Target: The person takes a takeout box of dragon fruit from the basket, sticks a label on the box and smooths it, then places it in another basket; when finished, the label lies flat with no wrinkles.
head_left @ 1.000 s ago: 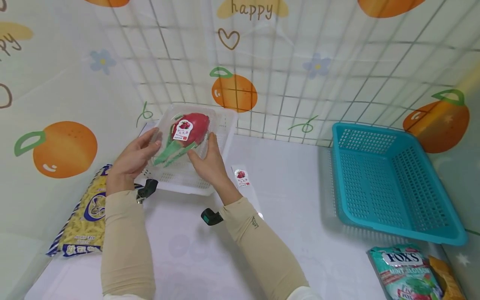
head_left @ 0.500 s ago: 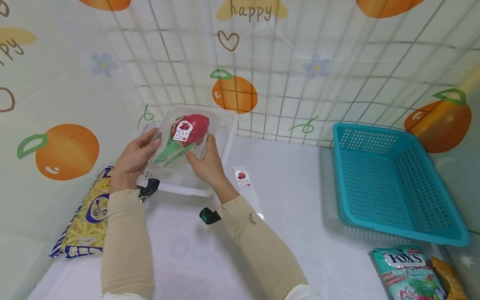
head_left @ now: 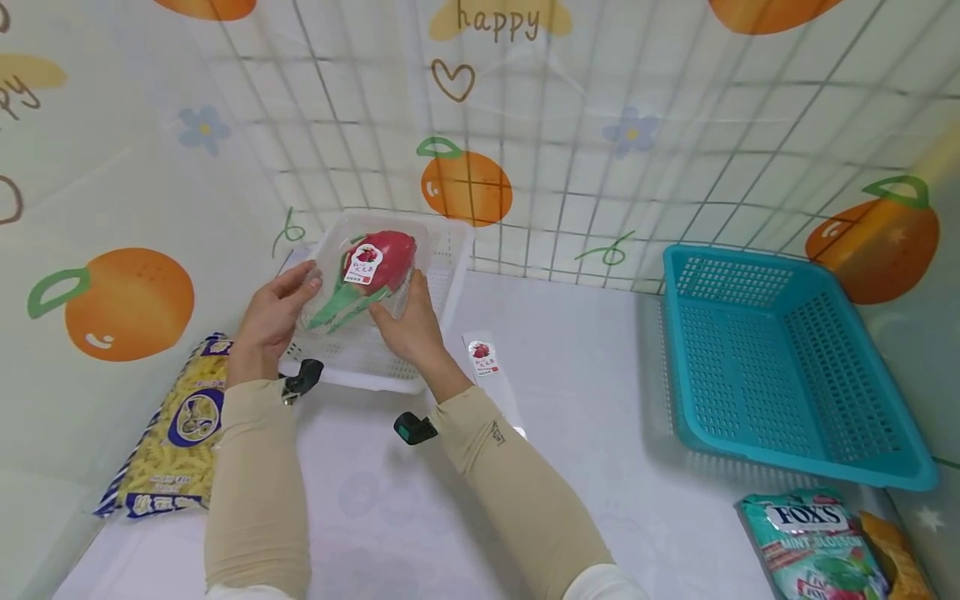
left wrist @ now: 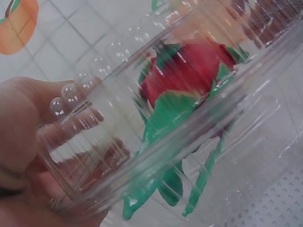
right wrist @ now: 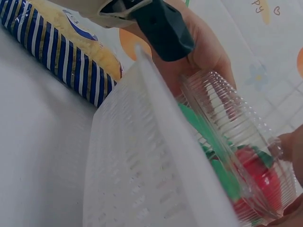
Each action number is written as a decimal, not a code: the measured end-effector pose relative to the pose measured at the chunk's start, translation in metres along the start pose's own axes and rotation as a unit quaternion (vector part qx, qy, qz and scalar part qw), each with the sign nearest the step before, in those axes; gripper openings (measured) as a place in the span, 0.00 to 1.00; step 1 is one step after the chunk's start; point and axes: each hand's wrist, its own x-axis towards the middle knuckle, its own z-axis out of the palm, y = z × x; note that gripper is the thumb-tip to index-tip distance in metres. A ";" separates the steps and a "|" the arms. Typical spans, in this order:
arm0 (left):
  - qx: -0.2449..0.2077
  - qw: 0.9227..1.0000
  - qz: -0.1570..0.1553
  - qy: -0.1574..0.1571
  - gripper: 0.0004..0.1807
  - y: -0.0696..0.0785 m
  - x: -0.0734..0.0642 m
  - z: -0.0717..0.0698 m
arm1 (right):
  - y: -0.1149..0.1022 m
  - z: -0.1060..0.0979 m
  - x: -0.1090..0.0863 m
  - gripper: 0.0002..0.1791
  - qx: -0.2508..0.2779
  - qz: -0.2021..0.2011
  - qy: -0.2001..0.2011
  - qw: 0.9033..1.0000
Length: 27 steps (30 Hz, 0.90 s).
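Note:
Both hands hold a clear plastic clamshell box over the white basket in the head view. Inside lies a red dragon fruit with long green leaves, seen through the lid. A white label with a fruit picture sits on top of the box. The left hand grips the box's left end, its fingers under and along the wall in the left wrist view. On the right side, the right hand grips the near corner, thumb toward the front. Its fingers are partly hidden behind the box.
A strip of backing paper with one more label lies right of the white basket. A turquoise basket stands at the right. A FOX'S candy bag lies before it. A pasta bag lies beside the left forearm.
Hands and box stay nearly still over the white basket; the box sits very slightly lower and further left in the head view. Both hands keep their grip.

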 end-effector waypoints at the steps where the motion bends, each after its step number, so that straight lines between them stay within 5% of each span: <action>1: 0.001 1.000 0.000 0.003 0.35 -0.001 0.000 0.000 | 0.000 0.001 0.000 0.49 -0.001 0.001 -0.001 1.000; 13: -0.013 1.000 -0.005 0.025 0.35 -0.006 0.005 -0.003 | 0.000 0.006 0.004 0.48 -0.012 0.001 -0.001 1.000; 27: 0.000 1.000 -0.026 0.014 0.34 -0.007 0.005 -0.003 | 0.002 0.010 0.006 0.47 -0.024 0.024 -0.005 0.999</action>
